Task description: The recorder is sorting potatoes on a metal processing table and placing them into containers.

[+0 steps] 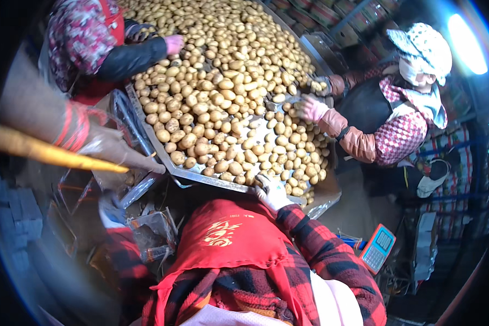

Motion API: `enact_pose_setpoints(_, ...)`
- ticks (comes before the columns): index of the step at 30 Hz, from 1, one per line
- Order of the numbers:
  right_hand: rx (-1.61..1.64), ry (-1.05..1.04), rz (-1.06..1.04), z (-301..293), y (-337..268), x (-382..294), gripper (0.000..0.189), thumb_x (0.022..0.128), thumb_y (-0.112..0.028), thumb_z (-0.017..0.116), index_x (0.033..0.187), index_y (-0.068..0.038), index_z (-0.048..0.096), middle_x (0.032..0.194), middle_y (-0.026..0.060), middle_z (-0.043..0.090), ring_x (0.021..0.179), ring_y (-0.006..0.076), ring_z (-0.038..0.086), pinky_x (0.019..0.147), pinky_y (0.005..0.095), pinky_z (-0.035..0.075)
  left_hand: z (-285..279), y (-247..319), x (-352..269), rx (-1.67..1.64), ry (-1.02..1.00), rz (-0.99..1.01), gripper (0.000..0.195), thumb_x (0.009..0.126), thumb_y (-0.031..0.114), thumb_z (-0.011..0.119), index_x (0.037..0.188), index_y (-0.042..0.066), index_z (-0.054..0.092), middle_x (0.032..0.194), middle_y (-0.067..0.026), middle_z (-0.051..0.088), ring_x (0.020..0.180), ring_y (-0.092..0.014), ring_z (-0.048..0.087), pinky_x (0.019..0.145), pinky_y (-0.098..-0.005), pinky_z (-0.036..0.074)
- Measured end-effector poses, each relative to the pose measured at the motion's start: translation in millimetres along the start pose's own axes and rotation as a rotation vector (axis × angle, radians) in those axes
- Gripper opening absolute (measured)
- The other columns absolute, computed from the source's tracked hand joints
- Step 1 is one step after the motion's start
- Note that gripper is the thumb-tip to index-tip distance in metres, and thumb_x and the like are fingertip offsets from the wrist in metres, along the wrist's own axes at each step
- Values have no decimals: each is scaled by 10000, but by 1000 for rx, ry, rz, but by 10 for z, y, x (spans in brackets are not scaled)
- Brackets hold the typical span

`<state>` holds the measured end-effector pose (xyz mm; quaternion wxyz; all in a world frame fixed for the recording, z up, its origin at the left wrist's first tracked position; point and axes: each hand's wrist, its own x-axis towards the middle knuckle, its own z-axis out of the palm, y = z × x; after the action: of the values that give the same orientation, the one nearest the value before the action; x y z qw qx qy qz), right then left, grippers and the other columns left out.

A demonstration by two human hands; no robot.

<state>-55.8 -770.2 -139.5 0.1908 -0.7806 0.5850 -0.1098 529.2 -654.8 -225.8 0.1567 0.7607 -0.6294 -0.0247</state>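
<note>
Potatoes (pixel 228 95) lie spread over a metal sorting table (pixel 212 182) in front of me. My right hand (pixel 274 193), in a white glove, rests at the table's near edge, its fingertips beside the closest potatoes; whether it grips the edge or a potato is not plain. Down at the left, away from the table, my left hand (pixel 112 212) is gloved and blurred. It is near a plastic-wrapped bundle (pixel 153 232), and its fingers and anything in them cannot be made out.
Co-workers handle potatoes at the upper left (pixel 81 45) and right (pixel 399 110). A blurred post (pixel 77 126) and a yellow pole (pixel 57 154) cross the left side. A scale display (pixel 377 248) stands at lower right, with a carton (pixel 330 183) by the table's right corner.
</note>
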Motion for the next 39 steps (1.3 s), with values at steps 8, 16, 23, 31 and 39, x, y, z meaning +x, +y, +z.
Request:
enact_pose_setpoints(8,-86,179,-363,383,-574,801,611,820,-280,719,1387,-151,533,1449,197,459,1292,427,462,1113,595,321,138,2775,417,-1537,-458,-471,330,1005,114,556,1321,27,597,1157,-91,708,1029,-177,690,871,-297,548)
enact_pose_setpoints(16,0,284,-80,555,-459,1633,656,801,-298,711,1410,-140,524,1483,234,400,1368,537,333,1118,609,327,675,3326,621,-1439,-301,-377,371,957,-1,576,1327,-9,589,1251,-65,653,1093,-149,613,1004,-310,482)
enact_pose_setpoints(23,39,131,-199,-64,213,1700,391,809,-173,649,1198,-133,635,1089,134,642,1011,342,594,847,505,452,541,3533,1068,-1493,-242,-370,349,988,13,525,1331,-27,575,1247,-92,657,1109,-181,636,991,-325,505)
enact_pose_setpoints(31,-359,-243,252,12,706,3133,412,925,-391,617,1218,-103,643,996,172,699,939,345,689,761,499,524,673,4129,1253,-1607,-476,-409,379,979,-38,504,1350,-13,575,1249,-73,657,1117,-149,633,939,-292,524)
enact_pose_setpoints(39,36,-134,75,-99,768,1951,219,957,-292,618,1090,-125,669,943,180,670,844,387,654,732,494,522,532,4215,1775,-575,26,256,428,834,113,678,1260,89,644,1322,-140,611,1201,-349,576,1029,-482,445)
